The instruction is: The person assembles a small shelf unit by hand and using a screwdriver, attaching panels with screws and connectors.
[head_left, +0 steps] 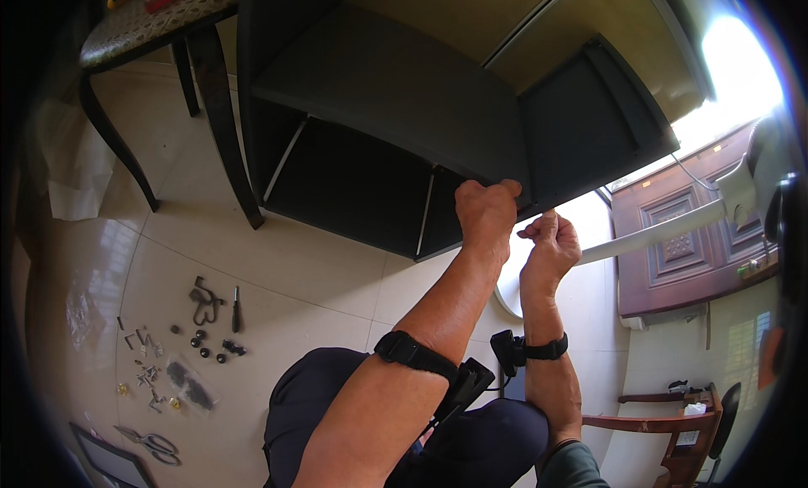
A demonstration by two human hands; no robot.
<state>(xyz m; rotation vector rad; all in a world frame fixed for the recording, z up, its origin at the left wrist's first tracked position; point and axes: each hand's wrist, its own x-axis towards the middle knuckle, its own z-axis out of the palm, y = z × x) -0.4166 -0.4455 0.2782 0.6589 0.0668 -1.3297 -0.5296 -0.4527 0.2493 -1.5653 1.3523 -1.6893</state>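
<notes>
Up close, left hand (486,212) fingers curl over the lower edge of the cabinet (396,92), clamped on the panel near its front corner. Right hand (551,244) sits just beside it, fingertips pinched together at the underside of the same corner; whatever they pinch is too small to tell. Both forearms rise from the lower edge, each with a black strap (414,353) and a small black device at the wrist.

Cabinet is dark, matte, boxy, tipped over and seen from below; a flat shelf panel spans the middle, an open compartment under it shows two thin pale rods (427,212). A recessed side panel (589,122) sits to the right of the hands. It fills the upper centre of the view.

Left of the cabinet, a dark chair (151,25) stands on the tile floor (278,269), its legs close to the cabinet side. Farther left on the floor lie loose screws and fittings (151,362), a screwdriver (236,310) and scissors (151,443), well apart from the hands. Open floor between those parts and the cabinet. To the right, a brown door (682,236).
</notes>
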